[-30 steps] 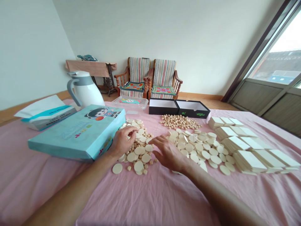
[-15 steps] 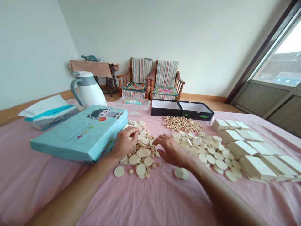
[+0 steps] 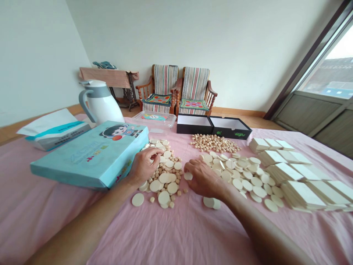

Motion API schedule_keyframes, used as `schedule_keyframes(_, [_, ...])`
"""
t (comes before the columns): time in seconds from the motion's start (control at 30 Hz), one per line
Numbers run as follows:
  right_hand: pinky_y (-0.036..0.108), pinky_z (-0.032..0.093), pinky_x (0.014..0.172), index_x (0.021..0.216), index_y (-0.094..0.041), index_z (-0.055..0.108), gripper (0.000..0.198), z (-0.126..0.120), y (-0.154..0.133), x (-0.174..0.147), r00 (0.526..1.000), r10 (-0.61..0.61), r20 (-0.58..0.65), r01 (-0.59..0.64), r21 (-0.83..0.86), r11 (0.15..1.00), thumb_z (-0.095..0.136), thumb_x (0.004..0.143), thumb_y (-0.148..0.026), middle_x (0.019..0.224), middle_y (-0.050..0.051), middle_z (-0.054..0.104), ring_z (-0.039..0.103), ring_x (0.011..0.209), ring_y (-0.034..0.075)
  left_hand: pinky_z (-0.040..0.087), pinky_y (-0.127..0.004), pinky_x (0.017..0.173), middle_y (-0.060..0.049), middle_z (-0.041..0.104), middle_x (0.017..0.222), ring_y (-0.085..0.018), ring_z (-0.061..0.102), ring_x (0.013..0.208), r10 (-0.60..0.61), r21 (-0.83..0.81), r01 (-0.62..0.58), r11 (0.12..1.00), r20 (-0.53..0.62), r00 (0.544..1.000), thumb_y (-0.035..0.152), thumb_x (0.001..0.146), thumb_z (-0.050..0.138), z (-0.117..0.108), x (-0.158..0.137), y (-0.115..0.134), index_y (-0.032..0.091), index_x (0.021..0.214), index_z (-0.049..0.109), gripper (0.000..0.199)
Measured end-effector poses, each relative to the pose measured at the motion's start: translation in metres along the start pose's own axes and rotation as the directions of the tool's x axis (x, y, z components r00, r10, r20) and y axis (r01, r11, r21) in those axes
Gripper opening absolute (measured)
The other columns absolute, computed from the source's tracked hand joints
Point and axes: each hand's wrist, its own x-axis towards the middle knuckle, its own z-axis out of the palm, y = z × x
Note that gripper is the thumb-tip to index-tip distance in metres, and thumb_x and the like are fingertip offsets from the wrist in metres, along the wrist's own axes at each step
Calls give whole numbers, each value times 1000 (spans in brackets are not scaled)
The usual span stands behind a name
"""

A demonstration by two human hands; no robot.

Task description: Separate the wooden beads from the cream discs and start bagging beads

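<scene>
At the left edge of a mixed pile of pale wooden discs [image 3: 163,198] and small wooden cubes [image 3: 172,205], my left hand [image 3: 143,166] is curled, thumb and fingertips together. Whatever may be between them is too small to make out. My right hand [image 3: 203,177] is closed on one round wooden disc [image 3: 188,176], just right of that pile. Behind its knuckles spreads a second heap made up of discs [image 3: 237,184]. Two discs [image 3: 211,203] overlap on the cloth below my right wrist.
A heap of wooden cubes [image 3: 215,142] lies before two joined black trays [image 3: 194,129]. Stacked white rectangular cards [image 3: 306,195] fill the right side. To the left are a light-blue box [image 3: 82,154], a tissue pack [image 3: 57,132] and a white jug [image 3: 103,105]. A clear plastic container [image 3: 168,119] sits behind.
My right hand has drawn slightly right, away from the mixed pile, and its fingers have closed on a disc. My left hand keeps its curled shape and place beside the pile.
</scene>
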Motion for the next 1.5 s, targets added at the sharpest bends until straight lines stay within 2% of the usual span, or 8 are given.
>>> schedule_keyframes(0.23, [34, 35, 78, 87, -18, 59, 20, -43, 33, -16, 993, 118, 15, -116, -92, 989, 60, 67, -20, 89, 6, 57, 50, 88, 21, 49, -21, 69, -1, 70, 84, -13, 64, 75, -5, -10, 5, 1000, -18, 1000, 14, 81, 50, 0, 0, -2, 19, 86, 67, 18])
schedule_keyframes(0.5, [34, 34, 89, 120, -22, 52, 40, 3, -1, 13, 991, -113, -67, 114, 15, 993, 44, 83, -9, 119, 7, 55, 46, 107, 20, 49, -21, 70, 0, 70, 88, -12, 64, 77, 3, -31, -4, 999, -13, 1000, 12, 81, 50, 1, 0, -1, 19, 89, 67, 20])
schedule_keyframes(0.73, [30, 35, 78, 100, -18, 58, 23, 23, -9, 21, 995, -88, -37, 86, -66, 994, 43, 86, -8, 99, 9, 57, 48, 92, 19, 48, -21, 68, -1, 70, 88, -12, 64, 77, -3, -34, 3, 999, -17, 1000, 12, 80, 51, 0, 0, -1, 19, 89, 67, 20])
schedule_keyframes(0.9, [29, 36, 77, 93, -16, 58, 18, 16, -7, 18, 992, -78, -101, 77, -18, 997, 47, 80, -9, 94, 8, 55, 48, 89, 18, 48, -22, 69, -1, 70, 87, -12, 63, 74, -10, -17, 9, 1000, -15, 1000, 13, 80, 51, 1, 0, -3, 19, 90, 68, 20])
schedule_keyframes(1.03, [30, 36, 80, 96, -16, 61, 26, -11, 8, 7, 986, 21, -165, -21, 6, 1000, 51, 72, -11, 95, 7, 56, 50, 89, 18, 49, -21, 69, -1, 71, 87, -12, 64, 75, -8, -25, 8, 1000, -20, 1000, 13, 80, 51, 0, 0, -2, 19, 90, 68, 20])
schedule_keyframes(1.23, [37, 32, 85, 87, -21, 66, 22, -49, 42, -15, 979, 199, -49, -202, -75, 976, 59, 66, -18, 89, 5, 60, 52, 89, 21, 49, -22, 69, -1, 71, 87, -13, 64, 74, -8, -21, 8, 1000, -14, 1000, 14, 80, 52, 0, 1, -1, 18, 87, 67, 17])
schedule_keyframes(1.4, [28, 38, 76, 92, -18, 62, 22, -37, 43, -3, 984, 142, -104, -136, 61, 989, 53, 72, -16, 90, 5, 62, 55, 84, 17, 49, -22, 68, -1, 71, 86, -13, 64, 72, -13, -24, 12, 1000, -15, 1000, 14, 80, 52, 0, 1, -1, 18, 87, 67, 17])
schedule_keyframes(1.5, [24, 39, 72, 96, -16, 59, 25, -22, 32, 22, 997, 58, -45, -52, 115, 992, 49, 74, -9, 92, 5, 63, 56, 80, 14, 49, -22, 69, -2, 71, 86, -13, 64, 74, -15, -17, 14, 1000, -16, 1000, 13, 80, 52, 0, 1, -1, 18, 88, 67, 18])
